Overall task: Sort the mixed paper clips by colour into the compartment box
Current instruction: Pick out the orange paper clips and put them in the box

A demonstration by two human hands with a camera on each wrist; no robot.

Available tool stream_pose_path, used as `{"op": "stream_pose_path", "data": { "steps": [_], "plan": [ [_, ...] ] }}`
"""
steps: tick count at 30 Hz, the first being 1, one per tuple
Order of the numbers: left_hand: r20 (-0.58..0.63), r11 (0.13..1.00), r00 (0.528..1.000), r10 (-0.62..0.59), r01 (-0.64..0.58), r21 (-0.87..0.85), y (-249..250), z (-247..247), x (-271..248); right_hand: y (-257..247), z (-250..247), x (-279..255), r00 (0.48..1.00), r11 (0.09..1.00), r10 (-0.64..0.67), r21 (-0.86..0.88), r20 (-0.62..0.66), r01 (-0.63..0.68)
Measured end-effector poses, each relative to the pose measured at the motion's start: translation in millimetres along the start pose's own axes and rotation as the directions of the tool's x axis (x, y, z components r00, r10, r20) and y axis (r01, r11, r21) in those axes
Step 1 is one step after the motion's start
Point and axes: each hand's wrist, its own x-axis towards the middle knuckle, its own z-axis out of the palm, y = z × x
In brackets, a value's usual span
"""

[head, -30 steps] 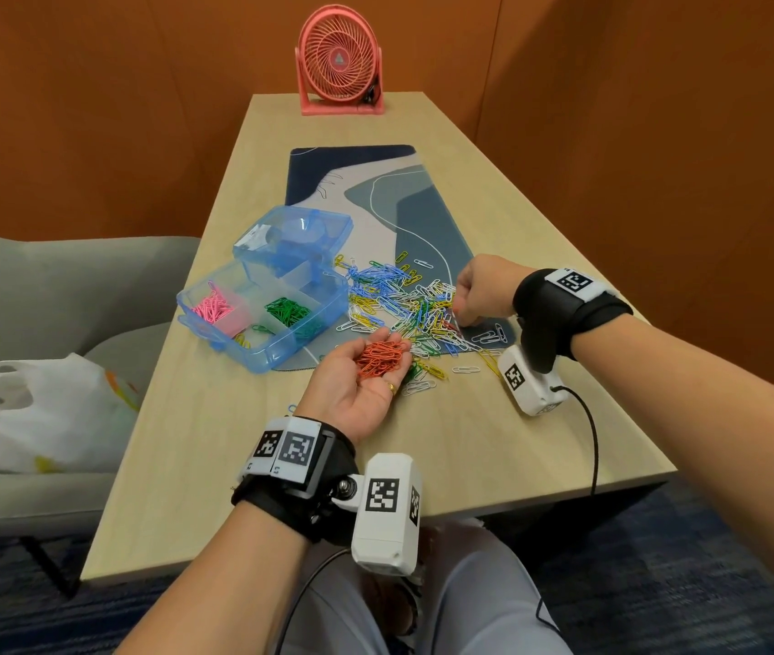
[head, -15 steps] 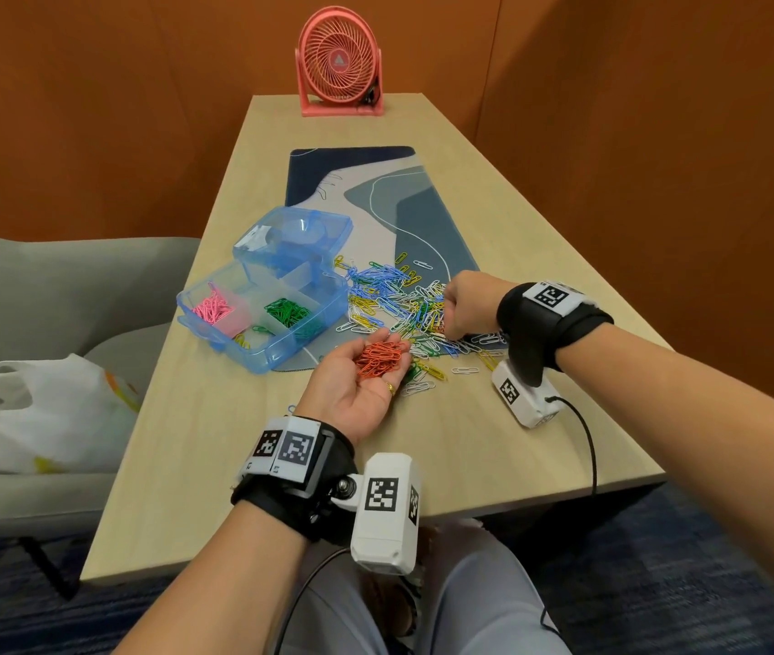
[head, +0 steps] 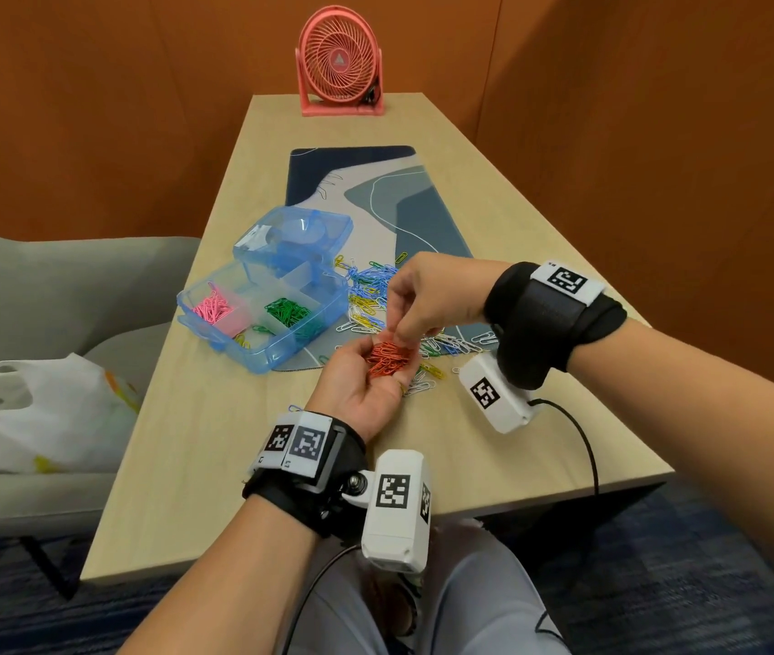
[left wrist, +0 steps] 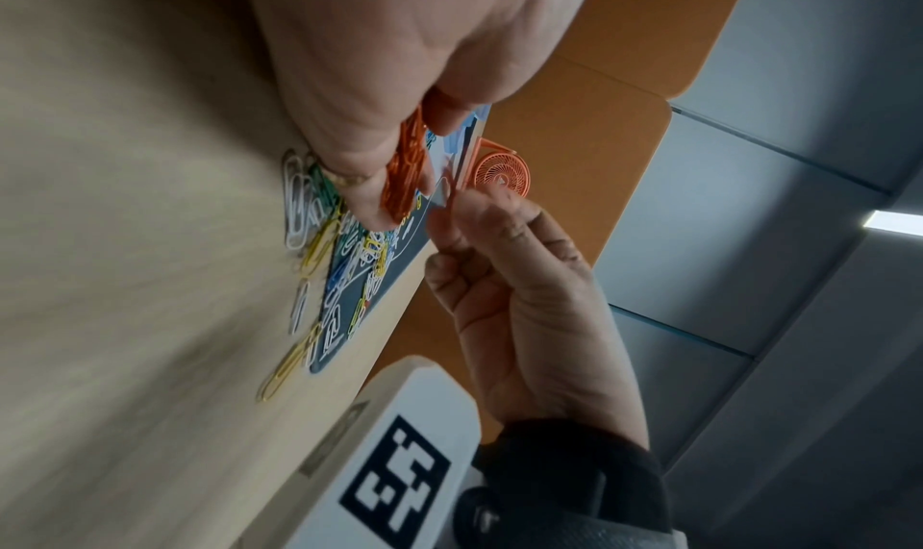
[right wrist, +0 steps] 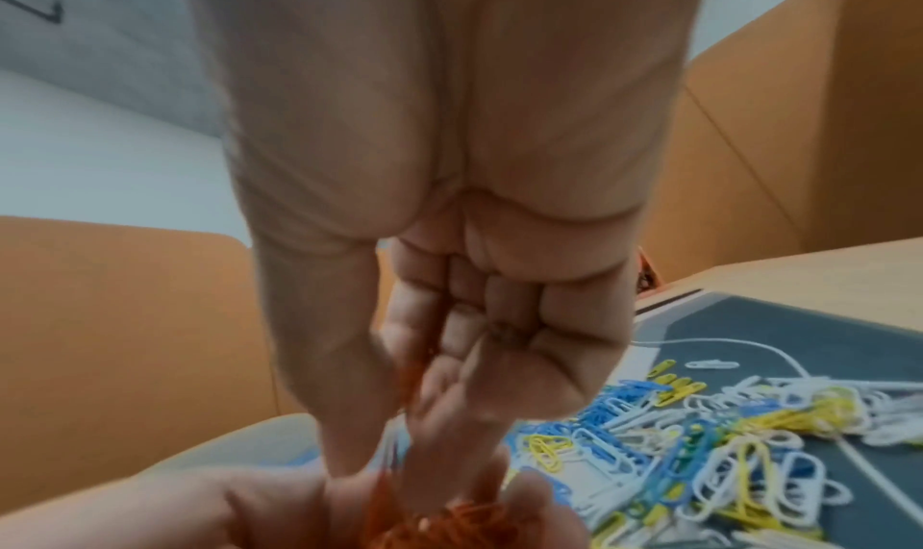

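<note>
My left hand (head: pixel 356 394) lies palm up near the table's front, fingers cupped round a heap of orange paper clips (head: pixel 387 359). Directly above it my right hand (head: pixel 422 300) pinches a few orange clips (left wrist: pixel 449 190) between thumb and fingertips, just over the heap. The mixed pile (head: pixel 370 295) of blue, yellow, white and green clips lies on the mat behind both hands. To the left stands the blue compartment box (head: pixel 276 354), lid (head: pixel 290 238) open, with pink clips (head: pixel 212 309) in one compartment and green clips (head: pixel 288 312) in another.
A patterned desk mat (head: pixel 375 191) runs down the table toward a pink fan (head: pixel 340 63) at the far end. A white plastic bag (head: pixel 35 408) sits on a grey chair left of the table. Loose white and yellow clips (head: pixel 427 378) lie beside my left hand.
My right hand has left the right side of the mixed pile and come left and nearer, over my left palm, carrying orange clips. The left hand has stayed put.
</note>
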Motion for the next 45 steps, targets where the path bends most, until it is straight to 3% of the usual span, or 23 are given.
{"op": "stream_pose_path", "data": {
  "steps": [3,6,11,17,32,45],
  "plan": [
    [0.013,1.000,1.000,-0.001,0.002,-0.028,-0.9,-1.0,-1.6,-1.1,-2.8,1.8,1.000,1.000,-0.012,-0.011,-0.013,0.012],
    [0.001,1.000,1.000,0.002,-0.002,0.031,-2.7,-0.3,-2.4,12.4,-19.4,4.6,0.993,0.998,0.030,-0.048,-0.113,-0.035],
    [-0.013,0.997,1.000,0.000,0.001,0.072,-3.0,-0.4,1.1,57.0,-42.5,13.5,0.923,0.921,0.237,-0.234,-0.302,-0.313],
    [-0.019,0.995,1.000,0.007,-0.005,0.101,-3.3,-0.8,2.9,89.7,-33.4,24.5,0.869,0.847,0.387,-0.253,-0.308,-0.467],
    [-0.036,0.993,0.999,0.028,-0.023,0.117,-2.6,-1.3,-2.1,85.3,-23.6,22.1,0.862,0.852,0.420,-0.205,-0.285,-0.482],
    [-0.052,0.995,0.998,0.035,-0.030,0.097,4.3,-5.0,-4.2,84.4,-28.0,14.2,0.868,0.897,0.435,0.038,-0.238,-0.440]
  ]
}}
